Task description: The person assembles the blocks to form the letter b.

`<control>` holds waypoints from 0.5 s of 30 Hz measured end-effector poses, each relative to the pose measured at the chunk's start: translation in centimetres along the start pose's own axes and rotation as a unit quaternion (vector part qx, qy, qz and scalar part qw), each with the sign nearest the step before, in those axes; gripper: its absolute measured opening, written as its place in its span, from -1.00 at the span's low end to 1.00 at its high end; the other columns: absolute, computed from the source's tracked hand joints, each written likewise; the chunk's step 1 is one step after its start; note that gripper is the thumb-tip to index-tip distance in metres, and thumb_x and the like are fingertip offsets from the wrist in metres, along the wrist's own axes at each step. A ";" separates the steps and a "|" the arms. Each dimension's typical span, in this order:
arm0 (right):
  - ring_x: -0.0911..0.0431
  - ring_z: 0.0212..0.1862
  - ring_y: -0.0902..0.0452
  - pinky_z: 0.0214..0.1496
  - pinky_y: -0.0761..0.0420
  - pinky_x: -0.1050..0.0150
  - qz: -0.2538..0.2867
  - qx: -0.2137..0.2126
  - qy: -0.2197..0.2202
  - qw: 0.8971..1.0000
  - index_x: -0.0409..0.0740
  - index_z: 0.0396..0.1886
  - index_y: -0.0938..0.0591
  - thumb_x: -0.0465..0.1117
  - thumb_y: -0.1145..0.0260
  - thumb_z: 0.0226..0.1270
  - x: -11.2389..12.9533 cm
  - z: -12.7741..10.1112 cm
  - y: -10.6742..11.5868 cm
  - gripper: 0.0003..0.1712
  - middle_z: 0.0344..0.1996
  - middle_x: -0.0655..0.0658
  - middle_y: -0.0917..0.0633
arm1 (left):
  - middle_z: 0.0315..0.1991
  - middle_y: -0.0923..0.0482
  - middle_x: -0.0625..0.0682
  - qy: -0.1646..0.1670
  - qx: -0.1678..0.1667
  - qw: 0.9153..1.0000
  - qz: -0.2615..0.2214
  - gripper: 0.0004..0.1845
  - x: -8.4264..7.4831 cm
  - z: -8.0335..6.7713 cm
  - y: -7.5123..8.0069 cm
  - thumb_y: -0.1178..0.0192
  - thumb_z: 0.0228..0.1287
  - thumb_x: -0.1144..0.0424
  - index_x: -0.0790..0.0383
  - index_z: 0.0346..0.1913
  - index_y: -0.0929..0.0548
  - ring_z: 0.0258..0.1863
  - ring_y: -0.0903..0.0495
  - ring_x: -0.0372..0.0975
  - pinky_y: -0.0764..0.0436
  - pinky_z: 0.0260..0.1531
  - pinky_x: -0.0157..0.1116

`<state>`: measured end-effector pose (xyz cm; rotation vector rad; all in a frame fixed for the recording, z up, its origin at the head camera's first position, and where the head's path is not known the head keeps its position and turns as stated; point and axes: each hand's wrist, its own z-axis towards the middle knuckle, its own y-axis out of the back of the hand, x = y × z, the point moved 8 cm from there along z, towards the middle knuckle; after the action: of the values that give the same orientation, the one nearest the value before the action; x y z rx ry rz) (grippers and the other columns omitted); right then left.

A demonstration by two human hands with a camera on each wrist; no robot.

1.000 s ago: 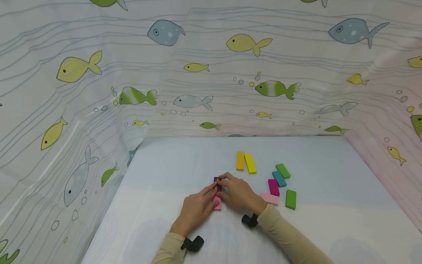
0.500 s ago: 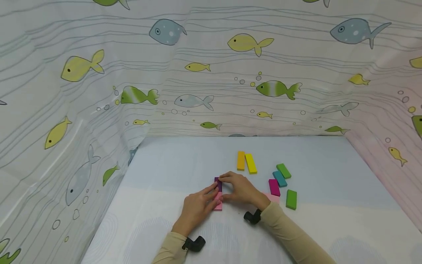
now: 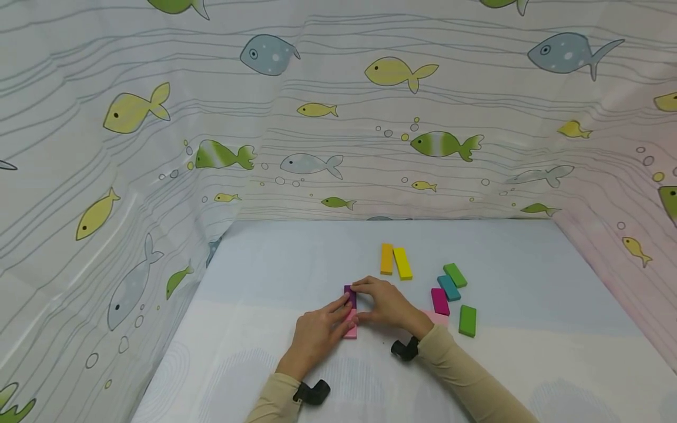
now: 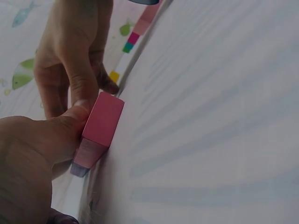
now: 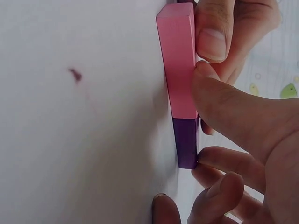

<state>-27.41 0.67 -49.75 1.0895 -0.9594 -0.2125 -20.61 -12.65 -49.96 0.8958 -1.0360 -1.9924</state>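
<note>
On the table, a pink block (image 3: pixel 350 333) and a dark purple block (image 3: pixel 348 289) lie end to end in a row, the purple one farther away. My left hand (image 3: pixel 316 333) lies along their left side, its thumb on the pink block and its fingers reaching over to the purple one. From the right, my right hand (image 3: pixel 390 304) arches over the row. In the right wrist view, its thumb rests on the pink block (image 5: pixel 180 65), while a fingertip touches the far end of the purple block (image 5: pixel 187 144). Parts of both blocks are hidden under the fingers.
Behind the hands lie an orange block (image 3: pixel 386 258) and a yellow block (image 3: pixel 402 263). To the right are a magenta block (image 3: pixel 439 301), a teal block (image 3: pixel 449 288), two green blocks (image 3: pixel 468 321) and a light pink block (image 3: pixel 438 318), partly hidden by the right wrist.
My right hand's thumb has moved from near the purple block towards me, onto the pink block, and its wrist has shifted slightly right. The left hand stays nearly still on the blocks.
</note>
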 end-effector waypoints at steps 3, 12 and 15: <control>-0.16 0.35 -0.60 0.42 -0.53 -0.22 0.001 0.005 -0.004 1.000 -0.18 0.36 -0.67 0.00 -0.66 0.20 -0.1 0.1 0.0 -0.24 0.31 -0.13 -0.68 | 0.34 -0.68 -0.06 0.005 0.007 1.000 -0.004 -0.53 0.0 0.1 0.0 -0.44 0.36 -0.02 0.09 0.24 -0.77 -0.06 -0.85 -0.06 -0.76 -0.32 -0.15; 0.10 -0.08 -0.68 0.03 -0.73 0.20 0.091 0.002 0.007 0.996 -0.14 0.41 -0.63 0.00 -0.59 0.32 -2.3 0.4 1.4 -0.28 0.34 -0.10 -0.67 | 0.37 -0.66 -0.09 0.020 0.030 0.999 -0.012 -0.57 0.2 0.1 -0.1 -0.41 0.39 0.01 0.07 0.24 -0.78 -0.02 -0.84 -0.04 -0.77 -0.30 -0.11; -0.10 0.27 -0.63 0.33 -0.64 -0.09 0.091 -0.059 -0.006 0.994 -0.16 0.43 -0.61 -0.02 -0.55 0.37 -4.0 0.3 3.3 -0.30 0.42 -0.14 -0.62 | 0.37 -0.65 -0.10 0.021 0.034 0.999 -0.015 -0.59 0.1 0.0 -0.2 -0.41 0.39 0.02 0.08 0.22 -0.79 -0.04 -0.84 -0.03 -0.76 -0.32 -0.10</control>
<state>-30.97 4.35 -49.21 0.8874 -1.0380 -0.1259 -20.76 -12.69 -50.12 0.9917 -1.0774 -1.9651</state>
